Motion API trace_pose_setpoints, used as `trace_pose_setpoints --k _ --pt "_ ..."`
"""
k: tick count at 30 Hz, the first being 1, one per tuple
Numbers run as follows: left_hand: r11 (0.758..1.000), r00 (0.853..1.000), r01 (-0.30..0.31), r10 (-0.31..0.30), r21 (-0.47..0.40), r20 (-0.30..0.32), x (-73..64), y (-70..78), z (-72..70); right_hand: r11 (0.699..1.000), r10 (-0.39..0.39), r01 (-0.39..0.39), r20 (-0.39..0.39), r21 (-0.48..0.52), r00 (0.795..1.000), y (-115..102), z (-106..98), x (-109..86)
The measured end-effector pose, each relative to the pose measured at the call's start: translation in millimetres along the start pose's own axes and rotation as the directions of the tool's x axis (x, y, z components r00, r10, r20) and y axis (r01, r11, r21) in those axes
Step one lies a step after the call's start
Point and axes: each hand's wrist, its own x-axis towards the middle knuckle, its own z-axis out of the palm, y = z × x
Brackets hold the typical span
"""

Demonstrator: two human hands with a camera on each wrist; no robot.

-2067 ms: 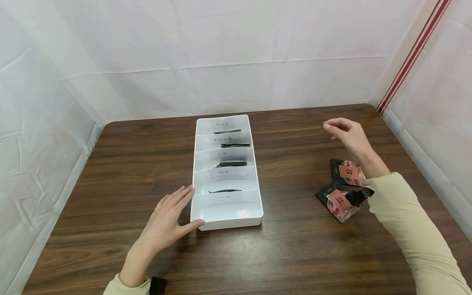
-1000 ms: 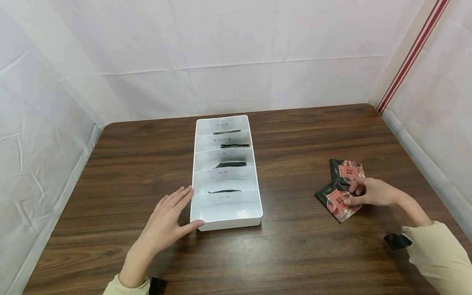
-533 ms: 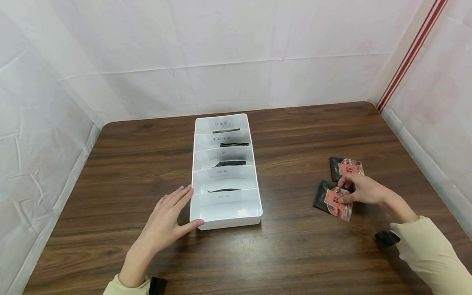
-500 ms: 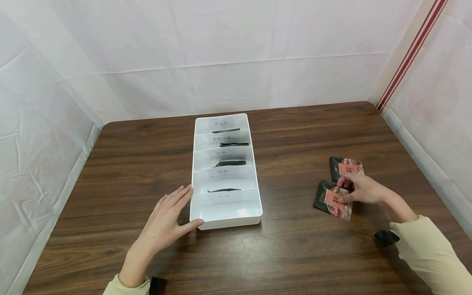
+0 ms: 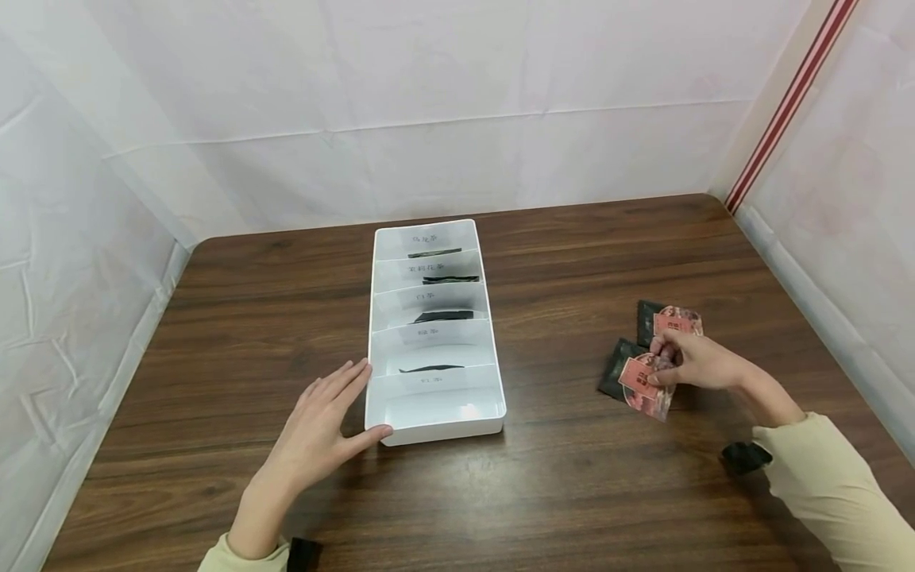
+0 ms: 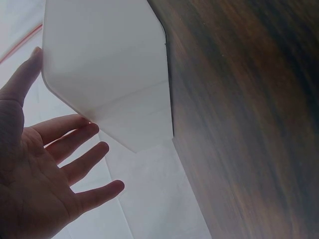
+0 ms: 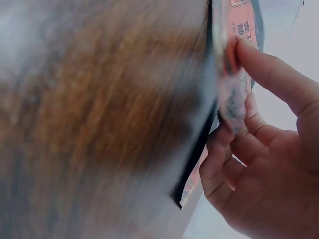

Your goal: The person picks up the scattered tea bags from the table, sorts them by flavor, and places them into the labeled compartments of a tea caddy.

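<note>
A white tray [image 5: 438, 407] with several labelled compartments stands on the wooden table. My left hand [image 5: 311, 435] touches its near left corner, fingertips on the left rim and thumb at the front edge; the left wrist view shows its fingers [image 6: 84, 160] spread. At the right, my right hand [image 5: 708, 369] pinches a black tea sachet [image 5: 635, 381] with a pink floral print. In the right wrist view the thumb presses the sachet's printed face [image 7: 235, 94] and the fingers curl against its other side. A second matching sachet [image 5: 646, 319] lies just behind, partly covered by the hand.
Dark thin packets, such as one black packet [image 5: 445, 316], stand in the tray's rear compartments; the front compartment shows only its white floor. White cloth [image 5: 429, 175] hangs behind the table [image 5: 557, 492] and along both sides.
My right hand came down from above the table to the sachets and took hold of the nearer one. That sachet has turned and shifted slightly left. The left hand stays on the tray.
</note>
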Motion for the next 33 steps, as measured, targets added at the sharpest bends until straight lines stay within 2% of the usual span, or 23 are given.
trace_pose_setpoints --k 4,8,14,17,21,27,30,33 --pt "1.000 1.000 0.003 -0.003 -0.002 0.001 0.2 -0.2 -0.4 0.995 -0.044 0.050 -0.071 0.088 0.996 5.4 0.0 3.4" --pt "1.000 1.000 0.000 0.000 -0.003 -0.004 0.2 -0.8 -0.3 0.988 -0.036 0.059 -0.165 0.140 0.986 5.2 -2.0 8.6" --pt "1.000 1.000 -0.008 0.008 0.000 -0.014 -0.1 -1.9 0.1 0.987 0.050 -0.010 -0.251 0.161 0.967 -0.4 -4.3 23.7" --pt "1.000 1.000 -0.011 0.012 0.004 -0.019 -0.2 -2.4 0.4 0.987 0.058 -0.016 -0.268 0.157 0.962 -4.0 -5.0 38.4" --pt "1.000 1.000 -0.011 0.011 0.005 -0.018 0.0 -2.6 0.5 0.994 0.005 0.020 -0.225 0.109 0.974 -14.5 -5.5 62.9" --pt "1.000 1.000 -0.010 0.010 0.003 -0.014 0.2 -1.5 0.7 0.997 -0.076 0.077 -0.093 -0.001 0.993 -36.0 -1.3 98.6" --pt "1.000 1.000 -0.008 0.008 0.000 -0.011 0.1 -1.0 1.3 0.996 -0.088 0.087 -0.027 -0.023 0.996 -45.9 4.1 111.3" --pt "1.000 1.000 -0.005 0.005 0.001 -0.009 0.0 -1.1 1.8 0.993 -0.106 0.106 0.005 -0.060 0.994 -53.2 9.6 120.0"
